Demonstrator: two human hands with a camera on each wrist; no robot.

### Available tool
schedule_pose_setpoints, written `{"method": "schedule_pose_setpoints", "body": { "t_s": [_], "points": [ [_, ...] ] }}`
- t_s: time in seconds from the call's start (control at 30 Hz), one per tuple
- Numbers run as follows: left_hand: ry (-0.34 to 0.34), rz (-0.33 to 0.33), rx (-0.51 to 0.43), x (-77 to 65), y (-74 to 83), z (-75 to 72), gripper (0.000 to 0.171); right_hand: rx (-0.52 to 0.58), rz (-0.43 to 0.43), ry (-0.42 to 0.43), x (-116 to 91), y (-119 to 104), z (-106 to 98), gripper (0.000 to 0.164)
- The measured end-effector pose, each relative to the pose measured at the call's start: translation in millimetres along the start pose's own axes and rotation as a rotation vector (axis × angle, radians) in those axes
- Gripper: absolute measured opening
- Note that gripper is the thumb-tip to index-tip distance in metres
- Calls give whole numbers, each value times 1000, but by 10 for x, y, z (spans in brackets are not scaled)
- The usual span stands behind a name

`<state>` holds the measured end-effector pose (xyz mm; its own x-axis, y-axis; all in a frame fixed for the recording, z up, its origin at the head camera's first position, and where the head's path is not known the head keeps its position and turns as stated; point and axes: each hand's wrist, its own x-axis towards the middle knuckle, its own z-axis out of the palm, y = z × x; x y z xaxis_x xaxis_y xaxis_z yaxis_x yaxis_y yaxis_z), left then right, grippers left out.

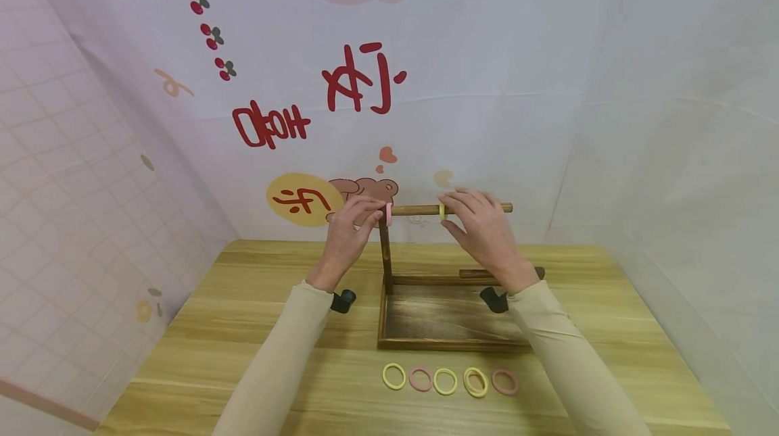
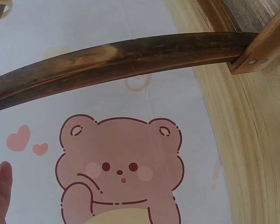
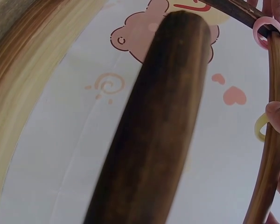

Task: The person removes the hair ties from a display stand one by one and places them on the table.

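A dark wooden stand has an upper rod (image 1: 416, 210) running rightward from its post (image 1: 386, 253). A pink ring (image 1: 389, 214) hangs on that rod beside the post, and a yellow ring (image 1: 442, 211) is around it further right. My left hand (image 1: 349, 236) holds the pink ring at the post, fingertips above and thumb below. With thumb and fingers, my right hand (image 1: 487, 230) pinches the yellow ring. The right wrist view shows the pink ring (image 3: 257, 33) at the rod's joint and the right thumb against the yellow ring (image 3: 259, 129). Only a left thumb (image 2: 1, 193) shows in the left wrist view.
A shorter lower rod (image 1: 475, 274) sticks out over the stand's tray base (image 1: 450, 343), under my right wrist. On the table (image 1: 274, 328) in front lie several loose rings, among them a yellow ring (image 1: 393, 389) and a pink ring (image 1: 505, 393). A printed cloth hangs behind.
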<state>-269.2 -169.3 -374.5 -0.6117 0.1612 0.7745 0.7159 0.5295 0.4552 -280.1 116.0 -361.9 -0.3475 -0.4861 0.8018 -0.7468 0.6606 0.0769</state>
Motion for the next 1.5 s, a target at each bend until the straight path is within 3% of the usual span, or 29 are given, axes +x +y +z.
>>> {"method": "schedule_pose_setpoints", "body": {
  "t_s": [1.5],
  "points": [
    [-9, -23, -11, 10, 36, -3, 20, -7, 52, 3, -111, 122, -158, 54]
  ]
}}
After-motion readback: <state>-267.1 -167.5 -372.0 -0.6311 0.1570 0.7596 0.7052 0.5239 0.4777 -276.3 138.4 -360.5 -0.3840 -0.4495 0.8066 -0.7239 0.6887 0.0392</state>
